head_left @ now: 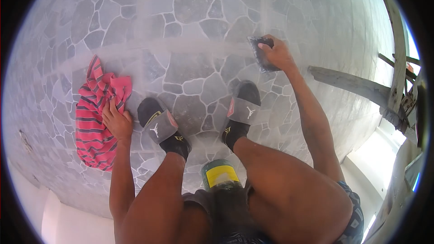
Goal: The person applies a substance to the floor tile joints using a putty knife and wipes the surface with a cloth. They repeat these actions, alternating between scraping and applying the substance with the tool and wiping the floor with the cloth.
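Observation:
My left hand (116, 119) is on a bunched red cloth (92, 129) with dark stripes, its fingers closed into the folds. The cloth lies on the stone-patterned floor (190, 70) to the left of my feet. Farther forward on the right, my right hand (279, 55) grips a flat black scraper (261, 55) with whitish residue along its edge. My thumb lies across its upper face, and the palm hides part of it. The scraper is close over the grey stones and pale joints.
My feet in black socks and grey slides (242, 108) stand between the two hands. A round container with a yellow label (221, 175) is between my legs. Weathered wooden beams (352, 83) stick in from the right. White wall surfaces (81, 223) border the lower left.

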The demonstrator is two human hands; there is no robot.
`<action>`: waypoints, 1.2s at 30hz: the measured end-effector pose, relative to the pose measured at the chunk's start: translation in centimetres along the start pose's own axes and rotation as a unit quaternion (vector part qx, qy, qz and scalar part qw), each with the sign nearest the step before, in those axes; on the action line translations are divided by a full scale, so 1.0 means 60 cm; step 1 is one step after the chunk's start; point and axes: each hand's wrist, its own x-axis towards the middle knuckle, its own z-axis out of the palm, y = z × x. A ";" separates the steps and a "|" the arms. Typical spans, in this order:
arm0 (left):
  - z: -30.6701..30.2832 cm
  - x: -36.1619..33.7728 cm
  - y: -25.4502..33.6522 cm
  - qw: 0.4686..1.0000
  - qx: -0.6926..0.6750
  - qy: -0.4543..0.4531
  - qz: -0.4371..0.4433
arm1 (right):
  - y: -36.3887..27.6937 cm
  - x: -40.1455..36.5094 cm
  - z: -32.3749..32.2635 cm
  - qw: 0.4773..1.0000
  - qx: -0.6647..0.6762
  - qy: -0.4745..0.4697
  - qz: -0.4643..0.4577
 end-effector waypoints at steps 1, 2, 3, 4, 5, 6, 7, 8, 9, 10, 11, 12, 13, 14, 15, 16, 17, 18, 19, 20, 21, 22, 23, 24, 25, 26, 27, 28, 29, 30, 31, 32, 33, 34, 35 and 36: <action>0.003 0.002 0.001 1.000 0.000 0.004 -0.007 | 0.011 0.007 -0.016 1.000 0.008 -0.007 0.024; -0.001 0.007 0.006 1.000 -0.003 -0.004 -0.010 | 0.027 -0.004 -0.033 0.998 0.015 -0.018 0.060; -0.008 0.001 0.008 1.000 -0.005 -0.013 -0.012 | 0.035 -0.017 -0.038 0.994 0.023 -0.031 0.098; -0.008 -0.003 0.010 1.000 -0.004 -0.016 -0.016 | 0.039 -0.014 -0.005 0.998 0.041 0.022 0.041; -0.006 0.001 0.011 1.000 -0.001 -0.012 -0.019 | -0.001 -0.012 0.020 0.999 0.010 0.040 -0.026; -0.009 0.002 0.011 1.000 0.002 -0.009 -0.019 | -0.030 0.000 0.053 0.994 -0.024 0.060 -0.088; -0.012 -0.003 0.010 1.000 0.007 -0.014 -0.022 | -0.044 0.008 0.073 0.984 -0.055 0.081 -0.149; -0.009 -0.004 0.008 1.000 0.011 -0.017 -0.019 | -0.046 0.009 0.064 0.990 -0.037 0.056 -0.125; -0.008 0.002 0.006 1.000 0.014 -0.020 -0.014 | -0.043 0.004 0.048 0.995 -0.019 0.034 -0.097; -0.003 0.010 0.001 1.000 0.006 -0.009 -0.003 | -0.036 0.004 0.032 0.997 -0.002 0.012 -0.071; -0.001 0.012 0.001 1.000 -0.001 0.001 -0.001 | -0.011 0.007 0.009 0.999 0.002 0.005 -0.051; -0.001 0.001 0.002 1.000 -0.009 0.003 -0.001 | 0.033 0.003 -0.021 1.000 0.003 -0.010 -0.027; -0.004 -0.009 0.004 1.000 -0.007 -0.011 -0.009 | 0.063 -0.020 -0.033 0.999 0.003 -0.031 0.008; -0.009 -0.010 0.004 0.999 -0.004 -0.028 -0.017 | 0.065 -0.039 -0.023 0.999 0.005 -0.037 0.025; -0.006 -0.003 0.005 0.999 0.002 -0.028 -0.027 | 0.050 -0.030 -0.014 0.999 0.009 -0.031 0.029; -0.002 0.002 0.006 0.999 0.001 -0.026 -0.032 | 0.033 -0.013 -0.003 0.999 0.015 -0.020 0.028; -0.003 0.001 0.005 0.999 0.000 -0.030 -0.031 | -0.025 -0.010 0.022 0.999 -0.037 0.006 -0.030; -0.008 -0.002 0.005 0.999 -0.002 -0.036 -0.027 | -0.075 -0.007 0.044 0.996 -0.050 -0.013 -0.070; -0.009 -0.005 0.006 0.999 0.005 -0.036 -0.026 | -0.103 0.002 0.054 0.991 -0.062 -0.028 -0.115; -0.006 -0.007 0.005 0.999 0.010 -0.031 -0.025 | -0.094 0.002 0.048 0.994 -0.051 -0.026 -0.096; -0.006 0.000 0.006 0.999 0.014 -0.028 -0.024 | -0.075 0.000 0.042 0.996 -0.042 -0.025 -0.077; 0.000 0.008 0.001 1.000 0.007 -0.019 -0.017 | -0.059 0.010 0.033 0.997 -0.035 -0.027 -0.064; -0.002 0.011 0.003 1.000 0.003 -0.015 -0.017 | -0.036 0.019 0.014 0.998 -0.018 -0.037 -0.043; -0.007 -0.001 0.003 1.000 -0.004 -0.023 -0.013 | 0.002 0.009 -0.009 0.998 -0.003 -0.054 -0.013; -0.010 -0.014 0.002 0.999 -0.006 -0.028 -0.014 | 0.027 -0.013 -0.016 0.997 0.012 -0.074 0.026; -0.007 -0.014 0.002 0.999 -0.007 -0.028 -0.015 | 0.022 -0.028 -0.007 0.997 0.014 -0.065 0.037; 0.000 -0.003 0.003 1.000 -0.008 -0.014 -0.016 | 0.012 -0.023 0.000 0.998 0.015 -0.046 0.039; 0.002 0.000 0.004 1.000 -0.005 -0.018 -0.018 | 0.000 -0.020 0.011 0.999 0.019 -0.027 0.043; 0.001 -0.005 0.000 0.999 0.000 -0.026 -0.019 | -0.031 -0.017 0.034 0.999 -0.045 0.013 0.011; 0.000 -0.003 0.000 0.999 0.003 -0.031 -0.018 | -0.059 -0.020 0.038 0.998 -0.057 0.002 -0.015; -0.002 -0.004 0.001 0.999 0.006 -0.034 -0.016 | -0.078 -0.023 0.032 0.997 -0.072 -0.006 -0.043; -0.006 -0.008 0.004 0.999 0.008 -0.036 -0.016 | -0.062 -0.026 0.024 0.997 -0.060 -0.018 -0.038; -0.003 -0.001 0.001 0.999 0.013 -0.033 -0.017 | -0.034 -0.019 0.019 0.998 -0.048 -0.028 -0.039; 0.002 0.012 -0.002 1.000 0.012 -0.017 -0.012 | -0.008 -0.009 0.010 0.998 -0.036 -0.041 -0.039; 0.002 0.012 -0.003 1.000 0.009 -0.011 -0.012 | 0.015 -0.001 -0.009 0.999 -0.023 -0.038 -0.023; 0.000 -0.002 0.001 1.000 0.004 -0.013 -0.011 | 0.045 -0.005 -0.032 0.999 -0.013 -0.041 0.001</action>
